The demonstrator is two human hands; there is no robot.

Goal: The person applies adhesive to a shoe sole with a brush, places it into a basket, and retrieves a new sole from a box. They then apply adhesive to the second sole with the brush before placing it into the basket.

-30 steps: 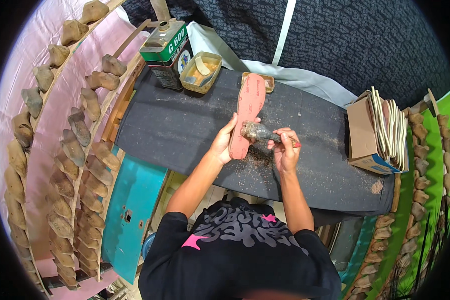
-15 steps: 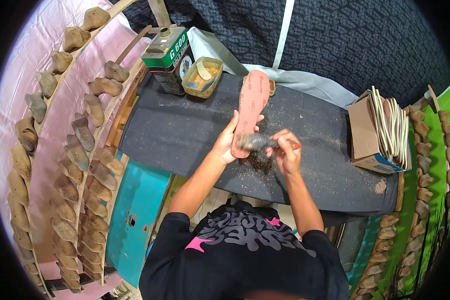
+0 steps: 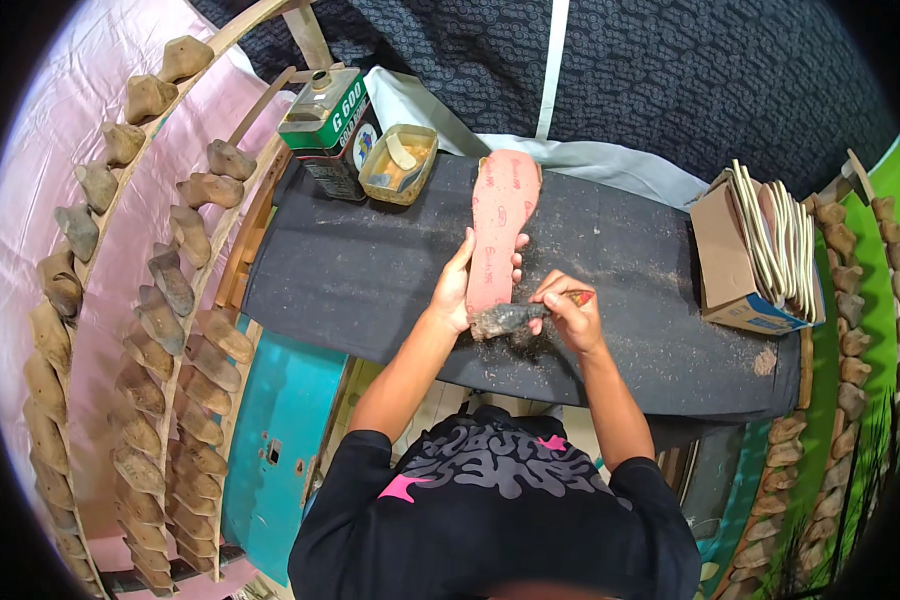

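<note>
Fingers of right hand [image 3: 575, 315] pinch brush [image 3: 518, 318] at pink insole's [image 3: 500, 225] near end; left hand's [image 3: 452, 292] clasp its edges. Likely light, bendy; hold by edges.

Lg. white letters [image 3: 350, 98] & nos. on green-and-blk. can [image 3: 318, 165], w/ round blue-and-white emblem [image 3: 365, 142] below, repeated red print [image 3: 490, 262] on pink sole-shaped piece [image 3: 503, 235], bold grey lettering [image 3: 515, 455] across blk. T-shirt [image 3: 500, 535]

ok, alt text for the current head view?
A person's left hand holds a pink sole-shaped sheet; the right hand holds a brush at its near end, over a dark cloth. A can, tub and cardboard box stand around; shoe forms line both sides.
</note>
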